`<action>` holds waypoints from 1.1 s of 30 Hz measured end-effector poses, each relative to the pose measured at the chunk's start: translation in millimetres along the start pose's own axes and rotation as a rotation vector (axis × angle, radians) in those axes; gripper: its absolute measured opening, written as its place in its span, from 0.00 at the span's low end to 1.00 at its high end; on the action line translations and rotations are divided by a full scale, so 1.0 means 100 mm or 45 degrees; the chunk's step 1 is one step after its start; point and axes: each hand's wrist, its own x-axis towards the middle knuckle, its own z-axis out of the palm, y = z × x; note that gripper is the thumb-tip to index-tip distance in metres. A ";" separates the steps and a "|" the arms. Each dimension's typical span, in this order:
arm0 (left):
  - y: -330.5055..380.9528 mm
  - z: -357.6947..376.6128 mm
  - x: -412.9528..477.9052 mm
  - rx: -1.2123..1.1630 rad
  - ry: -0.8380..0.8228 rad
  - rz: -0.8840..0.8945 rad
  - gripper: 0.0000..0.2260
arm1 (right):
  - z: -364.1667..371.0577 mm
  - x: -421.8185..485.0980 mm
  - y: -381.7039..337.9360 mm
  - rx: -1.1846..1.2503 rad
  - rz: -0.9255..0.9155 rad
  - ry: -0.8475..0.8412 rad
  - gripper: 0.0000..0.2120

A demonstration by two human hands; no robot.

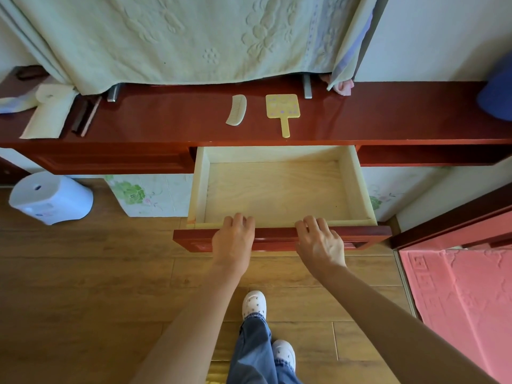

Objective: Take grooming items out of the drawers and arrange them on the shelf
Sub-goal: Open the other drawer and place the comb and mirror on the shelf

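Note:
A pale wooden drawer (353,187) with a red front stands pulled out from the red shelf (166,117); nothing lies inside it. My left hand (234,242) and my right hand (318,239) both rest on the top edge of the drawer front, fingers curled over it. On the shelf above lie a cream curved comb (237,110) and, to its right, a yellow square hand mirror (283,110) with its handle pointing toward me.
A green embossed cloth (194,37) hangs behind the shelf. A cream roll and dark sticks (84,117) lie at the shelf's left, a blue object (497,95) at its right. A white bin (51,198) stands on the wooden floor; a pink mat (457,295) lies right.

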 end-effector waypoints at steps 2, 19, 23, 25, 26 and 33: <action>-0.02 0.00 0.06 0.015 -0.010 0.007 0.17 | 0.00 0.05 0.01 -0.005 -0.003 -0.007 0.18; -0.14 -0.09 0.85 -0.037 0.018 0.060 0.18 | 0.11 0.84 0.06 0.019 0.119 -0.098 0.19; -0.20 -0.07 1.09 -0.041 0.056 0.065 0.19 | 0.16 1.07 0.10 -0.012 0.149 -0.102 0.19; -0.22 -0.11 1.19 -0.054 0.041 0.064 0.18 | 0.14 1.20 0.11 -0.011 0.164 -0.134 0.18; -0.22 -0.11 1.25 -0.058 0.046 0.059 0.17 | 0.13 1.25 0.11 -0.011 0.162 -0.171 0.17; -0.32 -0.10 1.61 0.006 0.257 -0.004 0.33 | 0.08 1.65 0.19 -0.012 0.208 -0.162 0.29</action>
